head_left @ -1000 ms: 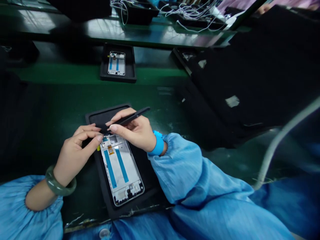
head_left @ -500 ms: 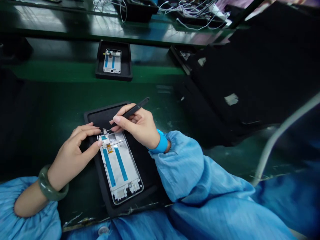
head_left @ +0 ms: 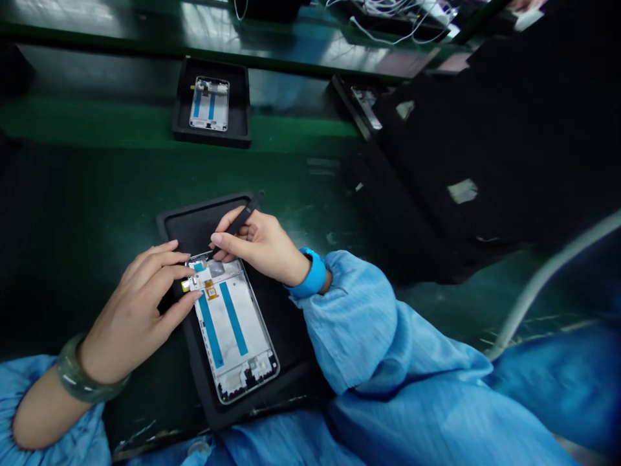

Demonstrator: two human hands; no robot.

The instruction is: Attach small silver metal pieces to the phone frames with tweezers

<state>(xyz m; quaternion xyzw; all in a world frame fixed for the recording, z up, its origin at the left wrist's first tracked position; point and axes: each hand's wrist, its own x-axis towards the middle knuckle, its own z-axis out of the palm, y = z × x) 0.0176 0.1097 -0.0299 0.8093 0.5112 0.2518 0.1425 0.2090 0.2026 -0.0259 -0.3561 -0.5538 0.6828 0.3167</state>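
So the right hand (head_left: 259, 246) is clamped on slim black plastic tweezers (head_left: 237, 220), thumb and fingers together, tips down at the top edge of a white-and-silver phone screen frame with blue strips (head_left: 230, 330). That frame lies flat on a black rubber tray (head_left: 182, 226) on the green tabletop (head_left: 291, 188). The left hand (head_left: 138, 304) sits open, fingers apart, just over the frame's top-left corner, no clear grip. It wears a green jade bangle (head_left: 80, 370), and the other wrist has a blue wristband (head_left: 310, 275). Another frame (head_left: 209, 103) sits farther up in its own black tray (head_left: 237, 97).

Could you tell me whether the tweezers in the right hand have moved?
Yes: the tweezers have swung left at the top, against the far edge of the black tray.
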